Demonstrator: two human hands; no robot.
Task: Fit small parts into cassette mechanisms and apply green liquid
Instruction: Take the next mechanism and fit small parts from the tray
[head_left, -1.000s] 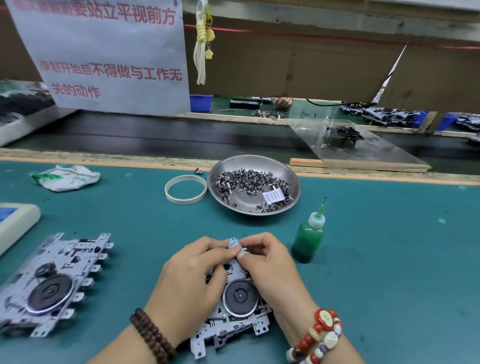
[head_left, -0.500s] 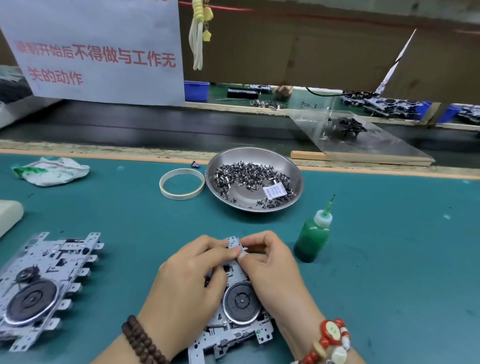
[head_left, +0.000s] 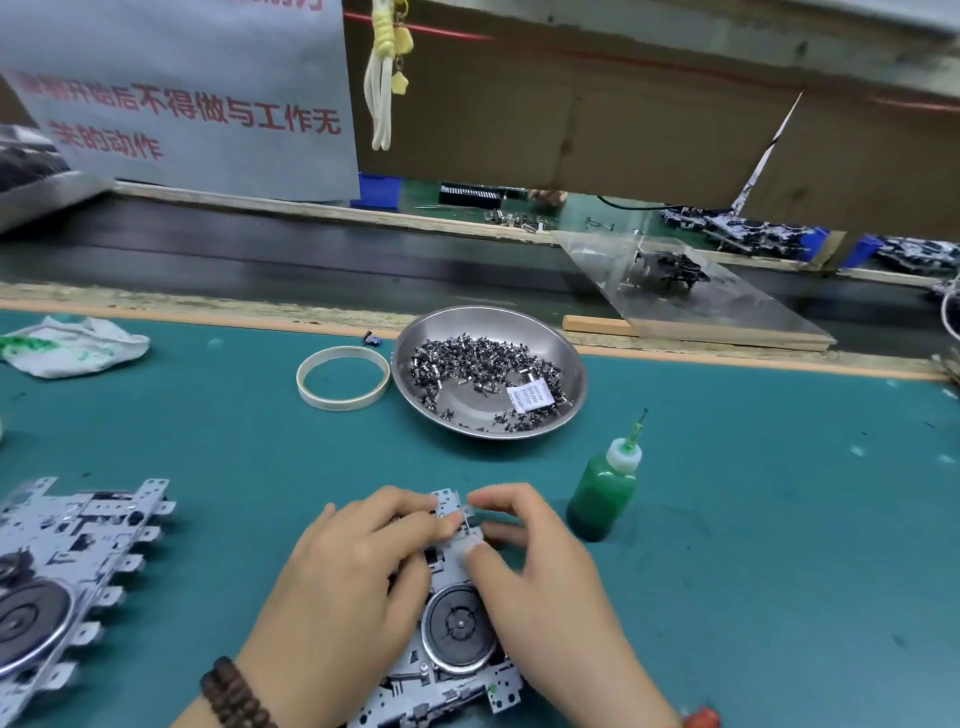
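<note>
A teal work mat (head_left: 753, 545) covers a factory bench, with a dark conveyor belt (head_left: 260, 260) running along its far edge. At the near middle of the mat lies the cassette mechanism (head_left: 457, 639) being worked on, its round flywheel showing between the wrists. The left hand (head_left: 353, 577) lies over the mechanism's left side with fingers curled, pressing it down, its fingertips at the far end of the metal plate. The right hand (head_left: 540, 566) meets it there, thumb and forefinger pinched together at the plate's far end; a small part is likely between them, but it is too small to make out. Compared with a second ago both hands sit at the same spot on the mechanism, so the part appears not yet seated and the fitting step goes on. Just right of the mechanism stands the green liquid bottle (head_left: 605, 493), upright and untouched, so the liquid looks still to come. Beyond the mechanism sits the steel dish (head_left: 566, 364) of small parts (head_left: 478, 369), with a tape ring (head_left: 343, 378) to its left. Left of the mechanism lies a second mechanism (head_left: 67, 582), and further off a crumpled cloth (head_left: 78, 345).
</note>
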